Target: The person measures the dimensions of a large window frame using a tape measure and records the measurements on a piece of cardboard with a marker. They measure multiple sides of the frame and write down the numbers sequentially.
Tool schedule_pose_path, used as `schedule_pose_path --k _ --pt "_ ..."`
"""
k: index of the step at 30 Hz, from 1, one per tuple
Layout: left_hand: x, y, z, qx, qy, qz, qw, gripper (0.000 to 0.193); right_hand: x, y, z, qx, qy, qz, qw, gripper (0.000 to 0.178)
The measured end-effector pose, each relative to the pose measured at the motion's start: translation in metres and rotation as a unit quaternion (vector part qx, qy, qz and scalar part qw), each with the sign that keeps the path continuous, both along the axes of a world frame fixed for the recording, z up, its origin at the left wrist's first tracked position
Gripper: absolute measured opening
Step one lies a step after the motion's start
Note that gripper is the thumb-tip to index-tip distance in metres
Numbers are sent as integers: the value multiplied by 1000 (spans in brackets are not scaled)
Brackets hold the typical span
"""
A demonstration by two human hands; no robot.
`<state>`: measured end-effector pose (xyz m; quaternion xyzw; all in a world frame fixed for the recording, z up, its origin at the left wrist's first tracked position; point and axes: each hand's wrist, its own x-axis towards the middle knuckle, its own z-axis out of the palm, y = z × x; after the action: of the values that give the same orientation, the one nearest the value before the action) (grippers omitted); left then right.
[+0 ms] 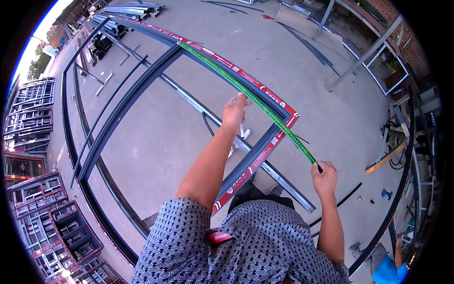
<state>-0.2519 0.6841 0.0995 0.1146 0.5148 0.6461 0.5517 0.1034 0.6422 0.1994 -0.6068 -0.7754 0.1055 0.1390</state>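
A green tape measure (269, 110) is pulled out along the far right bar of a large dark grey metal window frame (158, 66), which has red-and-white protective film on its outer faces. The blade runs from near a crossbar joint and passes over the frame's right corner. My left hand (234, 112) pinches the blade's edge partway along, beside the bar. Off the frame's corner, my right hand (325, 179) is closed round the tape's near end. The tape's case is mostly hidden in that hand; only a dark bit shows.
Under the frame run metal support rails (276, 175). Stacked finished frames (33, 113) stand at the left, and metal profiles (127, 9) lie at the far left. A metal rack (364, 57) stands far right. At the lower right is another person in blue (390, 270), near a long curved-looking dark bar (405, 189).
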Motion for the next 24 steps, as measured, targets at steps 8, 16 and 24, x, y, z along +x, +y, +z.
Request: schedule_pose_path --k 8,16,24 --pt "-21 54 -42 33 -90 26 995 31 -31 35 -12 44 -31 30 998 20" --pt "-34 75 -59 55 -107 38 992 27 -51 51 -19 50 -42 33 997 17" --pt "-40 81 -60 50 -107 29 993 26 -53 58 -28 50 -34 43 997 16"
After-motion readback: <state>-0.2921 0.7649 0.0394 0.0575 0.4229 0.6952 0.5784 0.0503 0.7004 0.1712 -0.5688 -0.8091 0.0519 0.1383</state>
